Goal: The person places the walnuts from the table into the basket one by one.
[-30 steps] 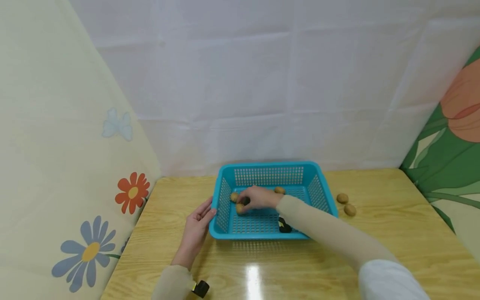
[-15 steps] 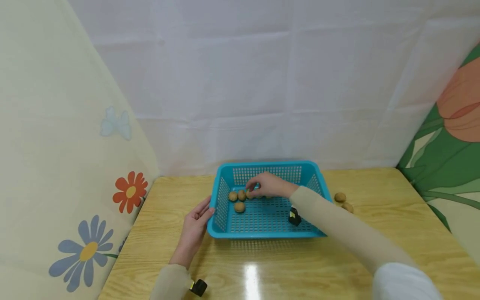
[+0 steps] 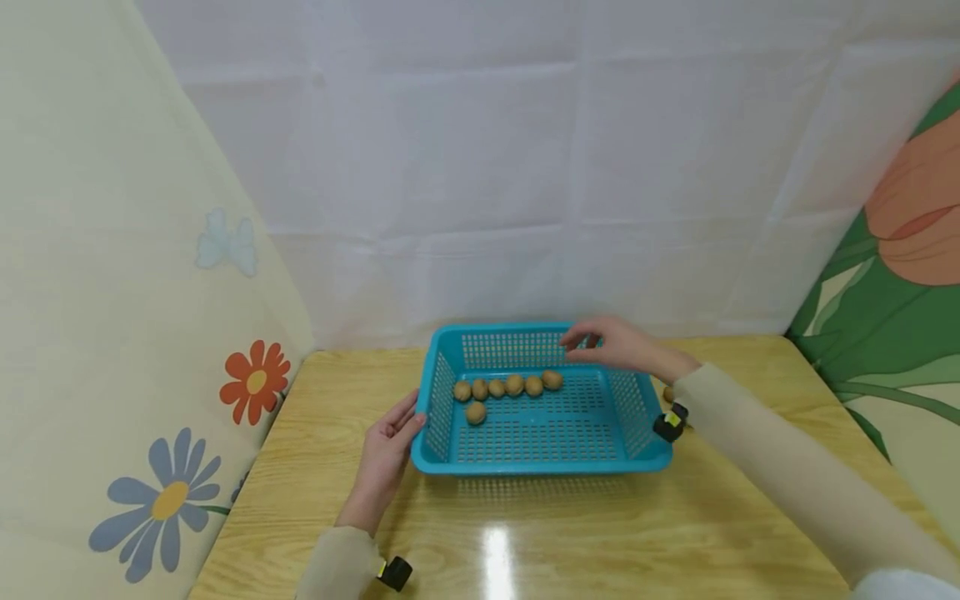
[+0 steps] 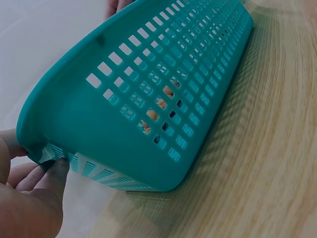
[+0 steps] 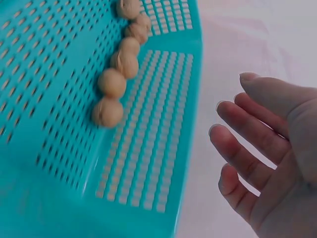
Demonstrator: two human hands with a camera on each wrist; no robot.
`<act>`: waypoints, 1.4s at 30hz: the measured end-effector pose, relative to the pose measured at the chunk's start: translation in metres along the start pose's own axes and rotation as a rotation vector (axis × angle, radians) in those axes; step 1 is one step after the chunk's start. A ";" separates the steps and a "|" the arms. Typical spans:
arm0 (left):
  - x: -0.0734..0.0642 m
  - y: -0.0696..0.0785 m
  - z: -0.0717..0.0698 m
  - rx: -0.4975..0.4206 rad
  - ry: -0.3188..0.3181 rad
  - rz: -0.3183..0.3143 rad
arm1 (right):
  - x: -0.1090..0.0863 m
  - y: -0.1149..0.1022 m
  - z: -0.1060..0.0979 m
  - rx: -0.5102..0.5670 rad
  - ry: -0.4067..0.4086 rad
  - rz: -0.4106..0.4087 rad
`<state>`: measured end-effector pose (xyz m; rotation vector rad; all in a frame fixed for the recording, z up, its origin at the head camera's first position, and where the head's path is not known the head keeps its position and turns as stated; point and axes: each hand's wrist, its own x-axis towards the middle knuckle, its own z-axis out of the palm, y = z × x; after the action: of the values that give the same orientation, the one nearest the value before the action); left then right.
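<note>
A blue plastic basket (image 3: 540, 468) with perforated walls stands on the table. Inside it, several walnuts (image 3: 514, 384) line up along the back from the left corner, and a single walnut (image 3: 476, 412) lies in front of that row. My left hand (image 3: 386, 454) grips the basket's left rim; the left wrist view shows its fingers (image 4: 53, 178) at the rim's corner. Over the basket's back right part hovers my right hand (image 3: 618, 343), holding nothing. Its fingers (image 5: 247, 158) are relaxed and apart from the rim in the right wrist view.
Right of the basket, a walnut (image 3: 668, 394) on the wooden table (image 3: 585, 533) is partly hidden by my right forearm. A white sheet (image 3: 450, 167) hangs behind the table. Flower-patterned cloths flank both sides.
My right hand has left the walnuts, rising and moving right to the basket's back right side. The back walnuts now sit in one row. My left hand stays on the rim.
</note>
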<state>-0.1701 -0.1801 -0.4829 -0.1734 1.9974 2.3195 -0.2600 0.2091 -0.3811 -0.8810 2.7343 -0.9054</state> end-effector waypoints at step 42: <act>-0.004 0.001 0.006 -0.042 0.029 -0.012 | -0.164 0.143 0.026 -0.017 0.053 0.268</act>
<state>-0.1661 -0.1745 -0.4809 -0.2219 1.9560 2.3666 -0.1876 0.3820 -0.4944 -0.4821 2.8175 -0.8640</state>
